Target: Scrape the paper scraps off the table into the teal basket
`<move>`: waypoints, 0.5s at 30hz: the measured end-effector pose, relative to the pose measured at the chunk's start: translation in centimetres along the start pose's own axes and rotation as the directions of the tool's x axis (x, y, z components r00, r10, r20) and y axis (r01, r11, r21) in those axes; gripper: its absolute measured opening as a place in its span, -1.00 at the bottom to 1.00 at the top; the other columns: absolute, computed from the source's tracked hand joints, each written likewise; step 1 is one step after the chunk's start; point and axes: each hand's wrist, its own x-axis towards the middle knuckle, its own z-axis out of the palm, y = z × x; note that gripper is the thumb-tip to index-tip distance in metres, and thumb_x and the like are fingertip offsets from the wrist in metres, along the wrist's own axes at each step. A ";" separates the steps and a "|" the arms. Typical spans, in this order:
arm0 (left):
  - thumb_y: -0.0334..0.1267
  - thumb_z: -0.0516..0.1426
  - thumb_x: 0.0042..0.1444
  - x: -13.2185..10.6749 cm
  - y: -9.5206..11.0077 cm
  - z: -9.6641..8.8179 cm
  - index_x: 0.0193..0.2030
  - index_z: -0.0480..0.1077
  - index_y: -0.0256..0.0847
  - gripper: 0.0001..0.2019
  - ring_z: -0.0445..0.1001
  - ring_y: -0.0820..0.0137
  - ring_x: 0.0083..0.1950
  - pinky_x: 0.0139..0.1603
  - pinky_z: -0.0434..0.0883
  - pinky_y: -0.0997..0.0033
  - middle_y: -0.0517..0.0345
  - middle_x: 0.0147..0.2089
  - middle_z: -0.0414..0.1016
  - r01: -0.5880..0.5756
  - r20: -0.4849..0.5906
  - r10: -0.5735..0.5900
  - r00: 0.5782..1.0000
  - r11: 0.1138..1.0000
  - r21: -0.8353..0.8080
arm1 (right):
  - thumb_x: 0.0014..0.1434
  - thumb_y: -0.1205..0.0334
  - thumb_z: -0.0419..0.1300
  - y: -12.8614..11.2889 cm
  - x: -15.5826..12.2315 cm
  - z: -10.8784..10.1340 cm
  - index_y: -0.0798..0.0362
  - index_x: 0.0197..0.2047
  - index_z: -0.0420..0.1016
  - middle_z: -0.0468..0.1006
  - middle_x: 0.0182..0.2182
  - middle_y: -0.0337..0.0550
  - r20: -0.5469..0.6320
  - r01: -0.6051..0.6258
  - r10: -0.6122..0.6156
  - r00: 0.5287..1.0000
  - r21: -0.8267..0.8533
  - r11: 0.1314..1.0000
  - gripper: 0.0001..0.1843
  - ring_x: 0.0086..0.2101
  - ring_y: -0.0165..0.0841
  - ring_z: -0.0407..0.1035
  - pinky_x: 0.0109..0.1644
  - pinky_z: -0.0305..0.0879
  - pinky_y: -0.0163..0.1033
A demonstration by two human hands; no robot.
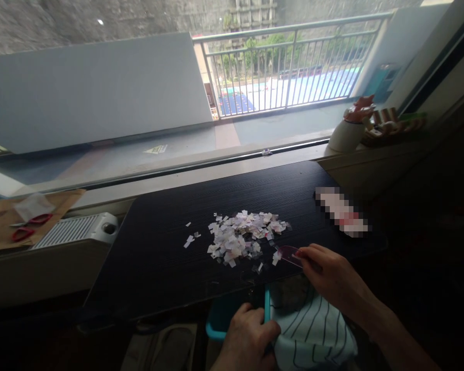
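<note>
A pile of small white paper scraps (239, 237) lies on the black table (158, 268), with a few loose bits to its left. My right hand (327, 270) is closed on a flat, see-through pinkish piece (288, 256), its exact kind unclear. Its tip touches scraps at the right edge of the pile. Below the table's front edge, my left hand (249, 332) grips the rim of a teal bin (213, 331). Most of the bin's inside is dark. Striped pale cloth (313, 327) sits just right of the bin, beneath my right wrist.
A blurred-out pinkish item (342, 212) lies at the table's right end. Red-handled scissors (33, 226) rest on brown paper (0, 226) at left, beside a white radiator (77, 229). A white pot (346, 135) stands on the window sill (232, 167).
</note>
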 end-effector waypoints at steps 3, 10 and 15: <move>-0.36 0.23 -0.13 0.1 0.4 -0.7 -0.36 0.42 -0.17 -0.86 0.36 0.33 -0.35 -0.21 0.18 0.32 0.17 -0.40 0.37 0.014 0.011 -0.013 1.000 0.999 -0.033 | 0.25 0.33 -0.02 0.4 -0.4 -0.3 0.04 -0.23 0.48 0.48 -0.33 -0.17 0.009 -0.015 0.015 1.000 -0.009 1.000 -0.76 -0.33 -0.35 0.40 -0.24 0.29 -0.23; -0.39 0.21 -0.07 0.5 0.8 -1.4 -0.37 0.39 -0.19 -0.90 0.39 0.32 -0.31 -0.20 0.18 0.31 0.17 -0.38 0.39 0.050 0.031 -0.048 0.998 0.995 -0.085 | 0.25 0.31 -0.01 0.6 -0.4 -0.2 0.05 -0.20 0.49 0.48 -0.33 -0.19 0.001 -0.018 0.018 1.000 0.007 1.000 -0.76 -0.33 -0.36 0.40 -0.24 0.27 -0.24; -0.41 0.21 -0.08 0.5 0.9 -1.7 -0.36 0.40 -0.18 -0.88 0.38 0.33 -0.31 -0.19 0.19 0.31 0.18 -0.37 0.39 0.050 0.038 -0.047 0.998 0.996 -0.079 | 0.23 0.31 0.01 0.8 -0.5 -0.5 0.04 -0.25 0.50 0.48 -0.36 -0.21 0.022 -0.056 0.056 0.998 -0.001 0.998 -0.77 -0.35 -0.36 0.39 -0.26 0.26 -0.23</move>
